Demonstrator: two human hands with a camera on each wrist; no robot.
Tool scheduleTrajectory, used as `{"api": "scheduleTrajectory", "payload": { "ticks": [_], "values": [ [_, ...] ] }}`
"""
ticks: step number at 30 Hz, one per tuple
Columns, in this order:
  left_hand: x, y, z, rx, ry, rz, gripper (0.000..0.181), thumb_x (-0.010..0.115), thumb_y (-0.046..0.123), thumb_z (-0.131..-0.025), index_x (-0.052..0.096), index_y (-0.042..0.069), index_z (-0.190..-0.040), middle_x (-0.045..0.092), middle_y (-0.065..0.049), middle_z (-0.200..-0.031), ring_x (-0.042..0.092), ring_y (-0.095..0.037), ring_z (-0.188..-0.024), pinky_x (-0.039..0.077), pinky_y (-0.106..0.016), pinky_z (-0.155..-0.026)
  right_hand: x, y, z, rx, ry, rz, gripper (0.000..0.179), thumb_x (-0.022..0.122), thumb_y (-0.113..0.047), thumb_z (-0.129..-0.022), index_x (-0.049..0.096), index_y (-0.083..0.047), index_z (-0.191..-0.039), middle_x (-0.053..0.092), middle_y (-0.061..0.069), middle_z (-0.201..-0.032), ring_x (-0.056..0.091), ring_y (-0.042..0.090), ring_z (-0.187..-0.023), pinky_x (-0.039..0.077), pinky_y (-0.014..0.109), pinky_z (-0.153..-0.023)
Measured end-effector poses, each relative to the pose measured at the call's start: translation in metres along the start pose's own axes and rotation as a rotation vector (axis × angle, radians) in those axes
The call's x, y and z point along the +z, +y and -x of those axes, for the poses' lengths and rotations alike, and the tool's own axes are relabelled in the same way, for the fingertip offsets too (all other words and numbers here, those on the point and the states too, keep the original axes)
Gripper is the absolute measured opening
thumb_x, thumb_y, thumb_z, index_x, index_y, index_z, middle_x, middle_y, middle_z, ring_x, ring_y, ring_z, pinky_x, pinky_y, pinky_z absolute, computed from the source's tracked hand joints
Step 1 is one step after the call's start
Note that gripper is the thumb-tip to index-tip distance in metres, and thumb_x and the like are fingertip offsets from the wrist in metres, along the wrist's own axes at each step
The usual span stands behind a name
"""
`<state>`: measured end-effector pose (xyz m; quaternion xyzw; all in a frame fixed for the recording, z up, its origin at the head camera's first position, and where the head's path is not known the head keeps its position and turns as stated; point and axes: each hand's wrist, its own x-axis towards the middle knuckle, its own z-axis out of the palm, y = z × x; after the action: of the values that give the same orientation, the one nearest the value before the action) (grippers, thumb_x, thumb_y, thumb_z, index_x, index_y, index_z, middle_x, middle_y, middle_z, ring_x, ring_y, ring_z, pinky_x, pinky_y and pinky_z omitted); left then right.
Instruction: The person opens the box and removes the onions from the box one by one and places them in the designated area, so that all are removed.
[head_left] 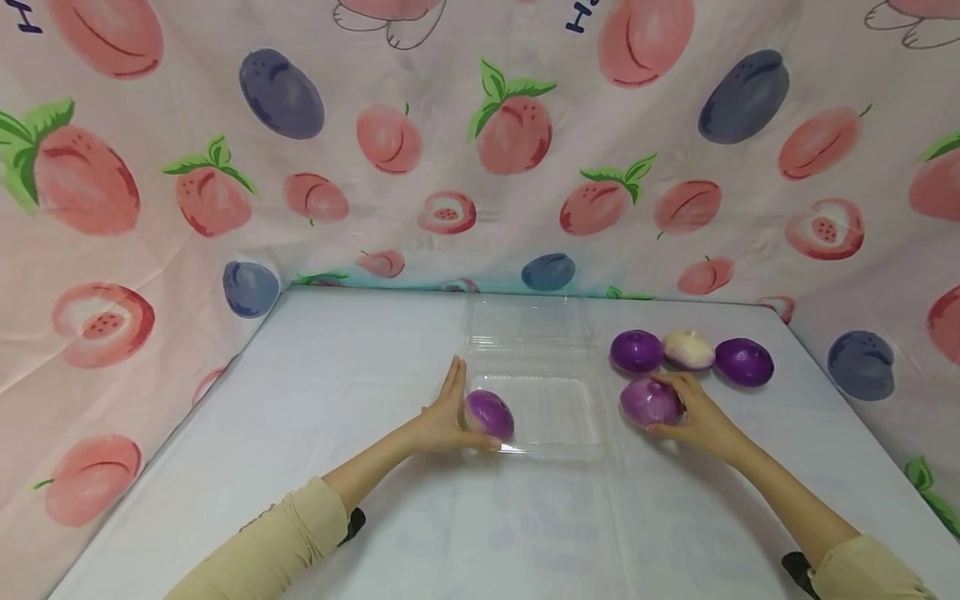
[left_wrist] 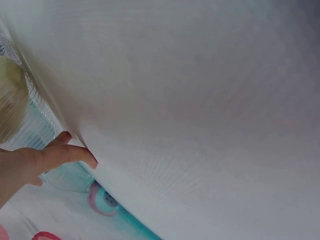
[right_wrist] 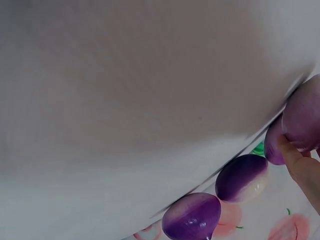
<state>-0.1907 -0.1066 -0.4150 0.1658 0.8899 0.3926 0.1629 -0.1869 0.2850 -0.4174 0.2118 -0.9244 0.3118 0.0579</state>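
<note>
In the head view a clear plastic box (head_left: 557,408) lies with its lid folded back, and a purple onion (head_left: 489,415) sits inside at its left end. My left hand (head_left: 442,422) rests against the box's left side, fingers straight, thumb along the front edge. In the left wrist view part of the box (left_wrist: 67,177) shows beyond the left hand (left_wrist: 37,162). To the right of the box, my right hand (head_left: 697,417) grips another purple onion (head_left: 649,403) between thumb and fingers. The right wrist view shows that onion (right_wrist: 302,117) at its right edge.
Behind the gripped onion stands a row: a dark purple onion (head_left: 636,352), a whitish one (head_left: 688,350) and another dark purple one (head_left: 744,362). The lid (head_left: 528,321) lies flat toward the back of the white table (head_left: 360,358). A fruit-print cloth (head_left: 450,108) hangs behind.
</note>
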Motion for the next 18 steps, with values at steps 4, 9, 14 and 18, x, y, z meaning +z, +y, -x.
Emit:
{"api": "scheduleTrajectory", "payload": {
  "ticks": [4, 9, 14, 18],
  "values": [
    [0.0005, -0.0006, -0.0001, 0.001, -0.002, 0.002, 0.133, 0.081, 0.05, -0.067, -0.015, 0.006, -0.149, -0.024, -0.011, -0.156, 0.003, -0.04, -0.144, 0.006, -0.081, -0.096, -0.0016, -0.0017, 0.0009, 0.016, -0.028, -0.004, 0.074, 0.08, -0.011, -0.072, 0.04, 0.014, -0.129, 0.041, 0.032, -0.121, 0.048, 0.05, -0.108, 0.045, 0.063, -0.087],
    [-0.0007, 0.0024, 0.0019, -0.004, 0.003, 0.001, 0.132, 0.081, 0.047, -0.067, -0.014, 0.006, -0.149, -0.023, -0.011, -0.156, 0.002, -0.039, -0.144, 0.007, -0.081, -0.096, -0.0029, -0.0015, -0.0005, 0.036, -0.056, -0.02, 0.077, 0.078, -0.012, -0.074, 0.035, 0.015, -0.132, 0.038, 0.034, -0.125, 0.046, 0.053, -0.111, 0.042, 0.065, -0.09],
    [-0.0011, 0.0017, 0.0001, 0.0, 0.001, -0.012, 0.133, 0.081, 0.049, -0.067, -0.014, 0.005, -0.149, -0.023, -0.011, -0.156, 0.002, -0.039, -0.144, 0.007, -0.08, -0.097, -0.0002, 0.0002, -0.0012, 0.036, -0.05, -0.046, 0.077, 0.077, -0.011, -0.074, 0.034, 0.015, -0.132, 0.038, 0.037, -0.128, 0.04, 0.055, -0.116, 0.036, 0.068, -0.094],
    [-0.0005, 0.0006, -0.0009, 0.0, 0.0, -0.015, 0.132, 0.08, 0.049, -0.067, -0.014, 0.005, -0.149, -0.023, -0.011, -0.156, 0.004, -0.039, -0.144, 0.007, -0.08, -0.097, 0.0005, 0.0009, -0.0009, 0.056, -0.053, -0.055, 0.077, 0.077, -0.012, -0.075, 0.034, 0.016, -0.133, 0.038, 0.039, -0.13, 0.038, 0.057, -0.119, 0.034, 0.068, -0.096]
  ]
}}
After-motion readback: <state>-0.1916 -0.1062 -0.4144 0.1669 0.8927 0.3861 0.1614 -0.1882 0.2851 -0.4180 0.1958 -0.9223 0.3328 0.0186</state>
